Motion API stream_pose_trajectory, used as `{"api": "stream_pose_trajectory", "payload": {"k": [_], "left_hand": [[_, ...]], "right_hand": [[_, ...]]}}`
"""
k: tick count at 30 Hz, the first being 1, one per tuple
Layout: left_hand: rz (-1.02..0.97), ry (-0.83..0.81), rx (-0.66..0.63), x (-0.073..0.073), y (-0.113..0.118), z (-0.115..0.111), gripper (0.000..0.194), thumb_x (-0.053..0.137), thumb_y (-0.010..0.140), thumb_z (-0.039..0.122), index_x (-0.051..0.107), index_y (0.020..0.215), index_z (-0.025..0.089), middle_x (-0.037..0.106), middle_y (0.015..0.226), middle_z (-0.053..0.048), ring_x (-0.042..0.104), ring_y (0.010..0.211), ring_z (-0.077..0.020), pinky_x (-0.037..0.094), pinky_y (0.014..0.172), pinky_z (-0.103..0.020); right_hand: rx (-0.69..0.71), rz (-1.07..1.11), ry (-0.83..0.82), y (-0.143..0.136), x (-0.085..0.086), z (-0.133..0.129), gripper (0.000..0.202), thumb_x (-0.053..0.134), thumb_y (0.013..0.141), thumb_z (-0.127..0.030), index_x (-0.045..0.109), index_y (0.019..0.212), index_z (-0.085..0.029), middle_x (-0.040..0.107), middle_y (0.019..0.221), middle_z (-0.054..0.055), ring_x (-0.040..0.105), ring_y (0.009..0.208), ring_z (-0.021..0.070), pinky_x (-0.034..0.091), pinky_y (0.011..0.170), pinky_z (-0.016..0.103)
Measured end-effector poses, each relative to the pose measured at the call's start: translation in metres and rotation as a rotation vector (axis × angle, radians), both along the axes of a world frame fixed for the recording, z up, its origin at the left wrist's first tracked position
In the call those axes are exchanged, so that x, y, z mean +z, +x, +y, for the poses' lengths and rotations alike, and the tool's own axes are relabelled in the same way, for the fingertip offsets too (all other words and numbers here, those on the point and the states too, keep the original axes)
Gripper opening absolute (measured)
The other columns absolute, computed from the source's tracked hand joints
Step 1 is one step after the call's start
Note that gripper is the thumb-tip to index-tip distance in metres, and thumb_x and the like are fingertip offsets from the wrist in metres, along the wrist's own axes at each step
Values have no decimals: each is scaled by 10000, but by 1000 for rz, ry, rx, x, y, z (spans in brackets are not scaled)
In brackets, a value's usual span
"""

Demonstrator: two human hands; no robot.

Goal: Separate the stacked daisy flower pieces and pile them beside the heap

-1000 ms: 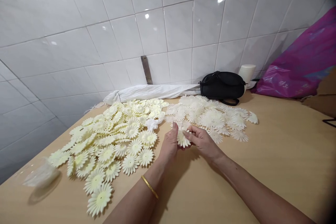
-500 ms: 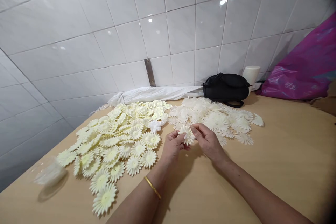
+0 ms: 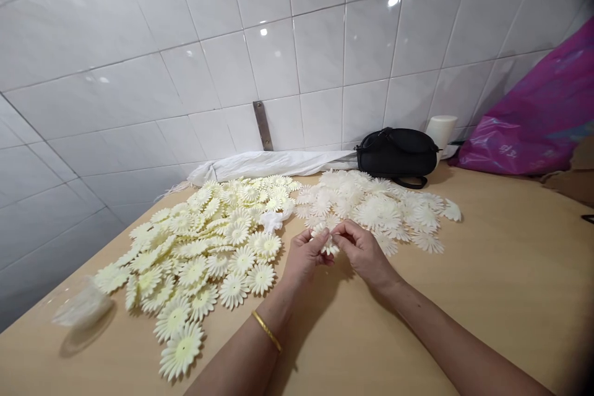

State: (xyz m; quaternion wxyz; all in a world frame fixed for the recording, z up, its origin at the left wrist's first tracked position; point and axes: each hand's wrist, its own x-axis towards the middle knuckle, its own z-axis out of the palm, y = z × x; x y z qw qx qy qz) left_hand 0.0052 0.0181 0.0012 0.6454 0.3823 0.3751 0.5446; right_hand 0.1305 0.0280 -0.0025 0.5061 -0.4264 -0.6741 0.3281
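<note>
Over the table [image 3: 492,303], your left hand [image 3: 304,255] pinches a whitish daisy-shaped flower [image 3: 330,249] while your right hand [image 3: 366,253] grips its edge. Pale-yellow flowers [image 3: 192,272] lie heaped leftward.

Two hands [image 3: 304,255], two flower heaps [image 3: 199,272], apparently one held flower [image 3: 330,247].

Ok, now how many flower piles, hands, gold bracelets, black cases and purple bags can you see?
Flower piles: 2 (yellowish pile, white pile)
Hands: 2 (left hand, right hand)
Gold bracelet: 1
Black case: 1
Purple bag: 1
Total: 7
</note>
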Motion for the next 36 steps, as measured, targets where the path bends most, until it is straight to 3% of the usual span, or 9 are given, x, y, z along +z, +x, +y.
{"api": "stream_pose_trajectory", "payload": {"k": [5,12,17,22,26,31,36], "left_hand": [[-33,-9,-77,-1,0,0,309,733,552,257,589,784,112,587,700,-35,545,519,-97,457,519,-248],[46,-10,69,-5,0,4,151,629,547,149,492,609,141,542,597,11,511,491,-89,461,493,-253],[17,-43,126,1,7,1,134,549,534,111,426,566,155,494,527,38,465,449,-72,452,463,-236],[57,-18,177,5,10,-2,117,509,521,98,407,528,154,458,481,49,445,422,-69,429,428,-219],[85,-50,218,0,0,3,147,525,514,103,392,520,165,434,445,57,456,410,-87,430,424,-240],[24,-104,100,-8,-2,6,151,605,510,108,543,646,132,552,573,4,505,476,-101,458,473,-264],[-29,-124,45,-11,3,5,330,732,480,170,611,780,108,601,695,-42,530,545,-105,466,516,-252]], "right_hand": [[-94,41,-52,2,-3,3,134,435,775,-289,459,682,-195,441,595,-29,398,569,123,326,544,248],[-170,85,-48,4,-4,6,145,427,772,-318,436,690,-199,469,599,-16,430,574,131,352,554,252],[-247,70,-93,-2,-4,3,153,410,776,-337,411,685,-213,472,581,-13,466,549,144,375,538,263],[-417,-43,-15,9,-1,11,154,385,798,-337,412,707,-216,495,526,-12,502,502,160,364,524,274],[-661,-87,93,38,3,25,128,388,791,-295,460,752,-197,513,545,7,532,534,179,390,565,302],[-645,-371,327,54,-2,34,196,419,732,-160,574,853,-168,560,936,131,517,895,253,396,766,385],[-603,-300,387,42,3,24,204,392,788,-206,591,821,-176,566,861,107,508,873,237,390,782,373]]}}
